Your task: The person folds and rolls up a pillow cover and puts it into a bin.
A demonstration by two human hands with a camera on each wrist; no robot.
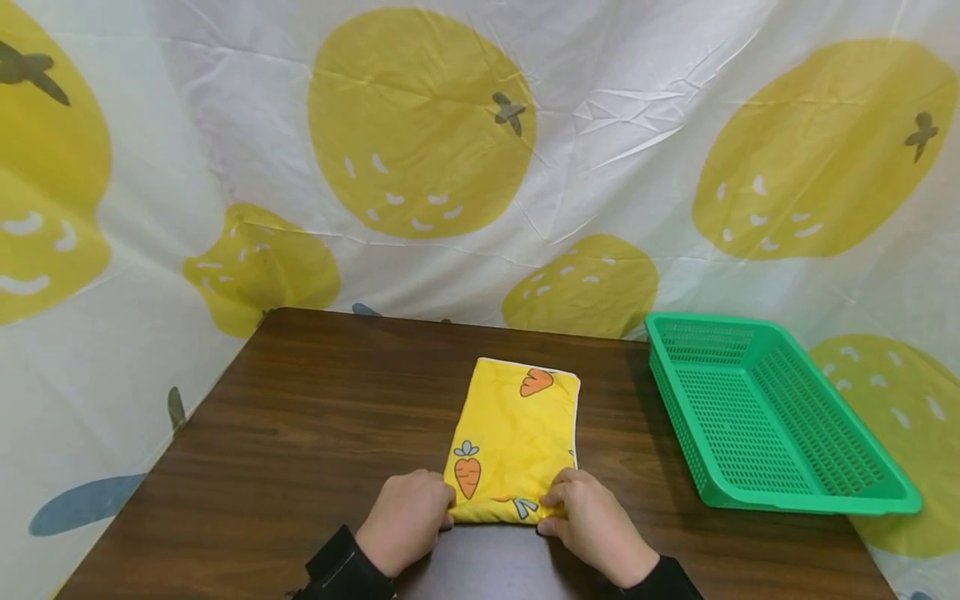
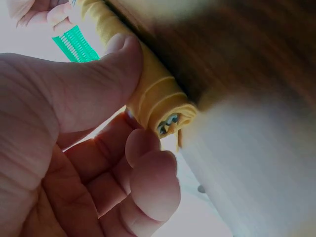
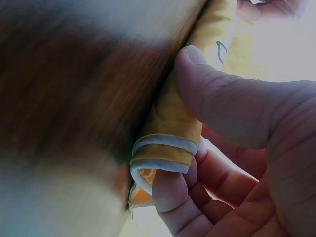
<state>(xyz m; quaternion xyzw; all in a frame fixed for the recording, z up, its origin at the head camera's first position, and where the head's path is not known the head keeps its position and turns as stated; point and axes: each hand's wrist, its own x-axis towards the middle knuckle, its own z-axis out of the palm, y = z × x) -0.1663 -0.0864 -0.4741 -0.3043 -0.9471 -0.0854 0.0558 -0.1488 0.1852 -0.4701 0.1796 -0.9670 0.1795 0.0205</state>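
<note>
A yellow cloth (image 1: 517, 433) printed with orange carrots lies folded in a narrow strip on the table, its near end rolled over. My left hand (image 1: 408, 517) grips the left end of that roll. In the left wrist view the thumb presses on the rolled cloth (image 2: 153, 84) with fingers curled around its end. On the other side my right hand (image 1: 596, 521) pinches the roll's right end. White piping shows on the cloth's edge (image 3: 165, 148) in the right wrist view, with the thumb laid along the roll.
A green plastic basket (image 1: 712, 467) with perforated walls stands at the right of the dark wooden table (image 1: 322, 417). Behind the table hangs a white curtain (image 1: 600, 175) printed with yellow lemons.
</note>
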